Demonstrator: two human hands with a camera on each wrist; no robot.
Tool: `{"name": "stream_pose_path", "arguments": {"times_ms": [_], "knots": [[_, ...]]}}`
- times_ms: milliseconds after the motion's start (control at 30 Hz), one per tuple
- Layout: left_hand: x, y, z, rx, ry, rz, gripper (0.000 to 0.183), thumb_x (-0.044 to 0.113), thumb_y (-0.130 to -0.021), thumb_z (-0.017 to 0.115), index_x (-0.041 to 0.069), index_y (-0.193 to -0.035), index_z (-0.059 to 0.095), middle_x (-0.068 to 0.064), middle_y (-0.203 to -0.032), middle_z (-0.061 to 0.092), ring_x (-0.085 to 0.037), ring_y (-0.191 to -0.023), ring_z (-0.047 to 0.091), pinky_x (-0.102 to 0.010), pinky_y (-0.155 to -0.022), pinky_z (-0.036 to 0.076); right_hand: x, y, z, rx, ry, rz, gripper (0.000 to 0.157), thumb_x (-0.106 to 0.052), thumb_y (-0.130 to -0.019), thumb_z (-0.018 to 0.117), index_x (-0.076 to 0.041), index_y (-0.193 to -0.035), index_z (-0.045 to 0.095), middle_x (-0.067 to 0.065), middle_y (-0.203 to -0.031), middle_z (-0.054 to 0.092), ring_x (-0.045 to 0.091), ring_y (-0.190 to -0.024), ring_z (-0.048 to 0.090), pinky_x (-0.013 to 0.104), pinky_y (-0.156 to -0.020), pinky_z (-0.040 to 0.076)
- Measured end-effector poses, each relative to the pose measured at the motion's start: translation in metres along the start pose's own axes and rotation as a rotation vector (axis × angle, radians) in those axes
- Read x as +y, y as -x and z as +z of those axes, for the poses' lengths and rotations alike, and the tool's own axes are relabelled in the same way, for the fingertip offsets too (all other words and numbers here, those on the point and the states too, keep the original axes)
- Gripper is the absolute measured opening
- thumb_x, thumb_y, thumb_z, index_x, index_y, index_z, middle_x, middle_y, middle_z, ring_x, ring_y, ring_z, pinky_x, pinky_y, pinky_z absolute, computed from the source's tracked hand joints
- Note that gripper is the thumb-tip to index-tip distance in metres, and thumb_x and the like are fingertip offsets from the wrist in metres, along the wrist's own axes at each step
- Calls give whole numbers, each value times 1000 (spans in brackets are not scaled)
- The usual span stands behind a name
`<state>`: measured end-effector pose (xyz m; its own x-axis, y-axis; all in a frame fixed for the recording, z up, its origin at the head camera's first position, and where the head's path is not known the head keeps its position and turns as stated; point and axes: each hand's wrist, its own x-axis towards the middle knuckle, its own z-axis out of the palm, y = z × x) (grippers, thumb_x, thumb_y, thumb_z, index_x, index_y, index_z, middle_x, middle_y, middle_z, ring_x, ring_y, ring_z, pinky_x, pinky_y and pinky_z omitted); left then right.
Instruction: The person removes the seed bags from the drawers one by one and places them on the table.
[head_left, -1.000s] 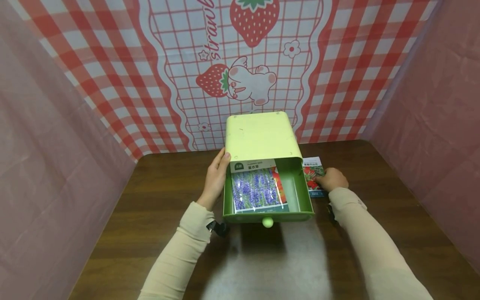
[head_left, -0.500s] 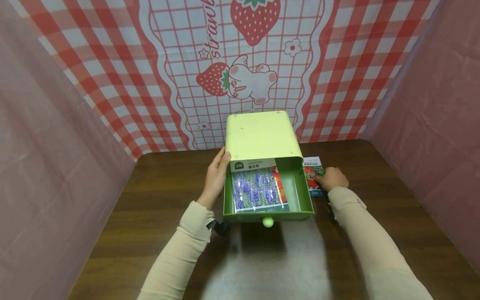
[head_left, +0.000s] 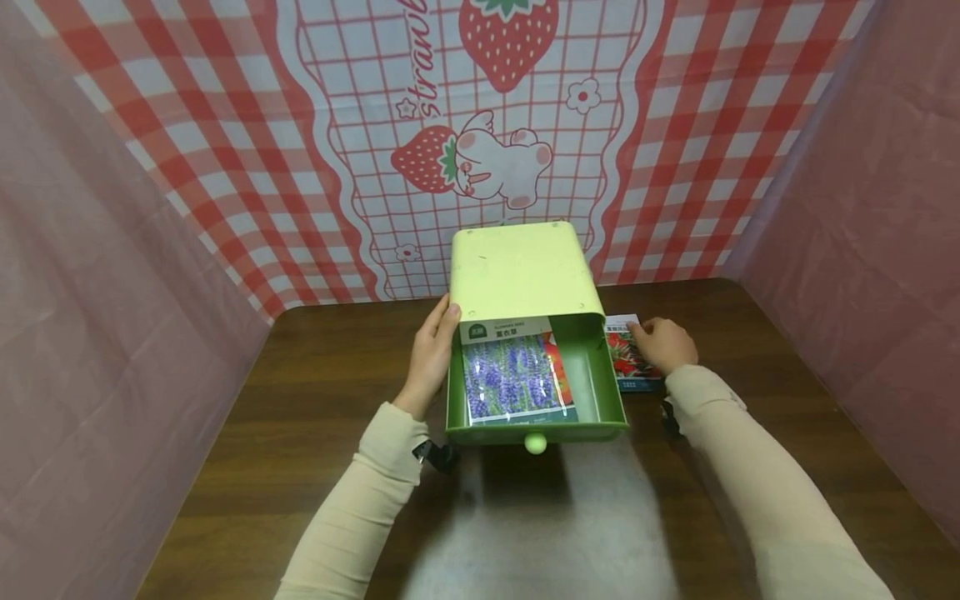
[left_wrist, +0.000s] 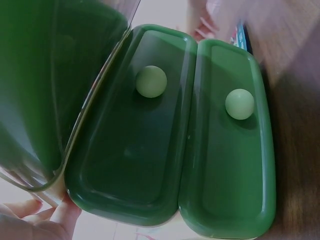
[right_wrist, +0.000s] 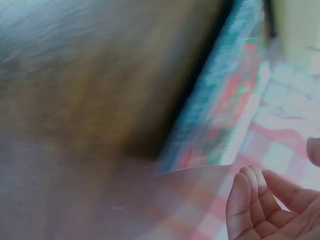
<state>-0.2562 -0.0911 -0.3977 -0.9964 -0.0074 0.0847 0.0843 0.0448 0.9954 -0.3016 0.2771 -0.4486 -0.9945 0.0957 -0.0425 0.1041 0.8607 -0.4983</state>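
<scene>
A three-drawer cabinet with a pale yellow-green shell (head_left: 525, 271) stands on the table, its top green drawer (head_left: 588, 375) pulled out. In that drawer lies a seed packet with purple flowers (head_left: 510, 379), over a partly hidden one with red-orange flowers (head_left: 558, 371). My left hand (head_left: 431, 358) rests along the cabinet's left side, thumb by the shell's front edge. To the cabinet's right is a red-flower seed packet (head_left: 624, 354); my right hand (head_left: 667, 343) is at its right edge, fingertips overlapping it. Thumb and fingers stand apart in the right wrist view.
Two lower green drawers (left_wrist: 130, 140) are closed, each with a round knob (left_wrist: 240, 104). The wooden table (head_left: 315, 400) reaches back to a strawberry-print cloth (head_left: 675, 167). Pink curtains (head_left: 862, 292) hang at both sides.
My right hand has moved slightly up the red-flower packet, toward its top right, and more of the packet's lower right shows. My left hand and the cabinet have stayed put.
</scene>
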Motion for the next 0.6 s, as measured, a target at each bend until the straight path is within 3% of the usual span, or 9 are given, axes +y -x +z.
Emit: {"name": "stream_pose_path", "arguments": {"times_ms": [200,367,500,600], "knots": [[11,6,0,-7,-8,-16,56,39,-104,44,17,-154,33,-8,-157,36,-29,-129,51,-42,-106,47,-31,14,-26,61,-131,-90,75,-57,-101,32,7,-137,50,31,-131,56,46,-115,56,61,-94,46],[27,16,1,-17,-6,-14,56,36,-105,43,12,-154,31,-12,-157,37,-31,-123,55,-40,-100,51,-47,28,-45,106,-169,-190,65,-50,-103,38,2,-139,50,28,-134,54,44,-114,56,60,-92,47],[12,8,1,-4,17,-1,57,43,-103,44,19,-154,34,-9,-155,41,-28,-107,61,-34,-88,56,-61,46,-59,132,-169,-266,55,-42,-103,44,-1,-139,52,25,-135,54,41,-114,55,60,-91,47],[2,3,1,10,12,0,58,49,-101,46,24,-152,36,-6,-153,43,-25,-105,62,-34,-87,56,-74,63,-67,174,-158,-343,48,-37,-102,49,-4,-137,54,20,-124,59,35,-102,57,52,-83,48]]}}
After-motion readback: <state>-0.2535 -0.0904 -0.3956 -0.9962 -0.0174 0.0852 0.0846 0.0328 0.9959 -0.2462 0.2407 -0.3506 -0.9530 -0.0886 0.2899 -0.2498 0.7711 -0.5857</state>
